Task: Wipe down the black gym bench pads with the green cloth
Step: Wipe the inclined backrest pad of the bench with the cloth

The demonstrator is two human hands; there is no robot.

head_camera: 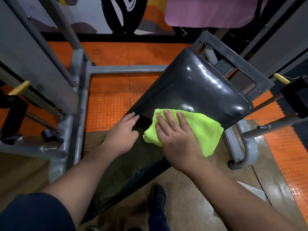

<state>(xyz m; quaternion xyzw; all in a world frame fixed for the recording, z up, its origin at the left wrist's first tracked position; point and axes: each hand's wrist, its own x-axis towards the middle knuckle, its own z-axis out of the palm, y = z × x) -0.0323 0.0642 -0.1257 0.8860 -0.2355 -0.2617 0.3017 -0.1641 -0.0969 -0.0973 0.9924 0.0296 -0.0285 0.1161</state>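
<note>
Hands on one black pad (191,90), two of them, one green cloth (206,130) between.
Grey frame (80,100) stands left over orange floor (110,100); left hand (123,132) rests at the pad's edge, fingers loosely bent; right hand (176,139) presses the cloth flat, fingers spread straight; two yellow knobs (19,88) flank.

The right hand (176,140) hides part of the green cloth (208,130); the left hand's (123,132) fingertips seem hidden past the pad's (196,87) edge.

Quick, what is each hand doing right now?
Left hand: open, fingers resting on the black pad edge.
Right hand: open, fingers flat, pressing the green cloth onto the pad.
</note>
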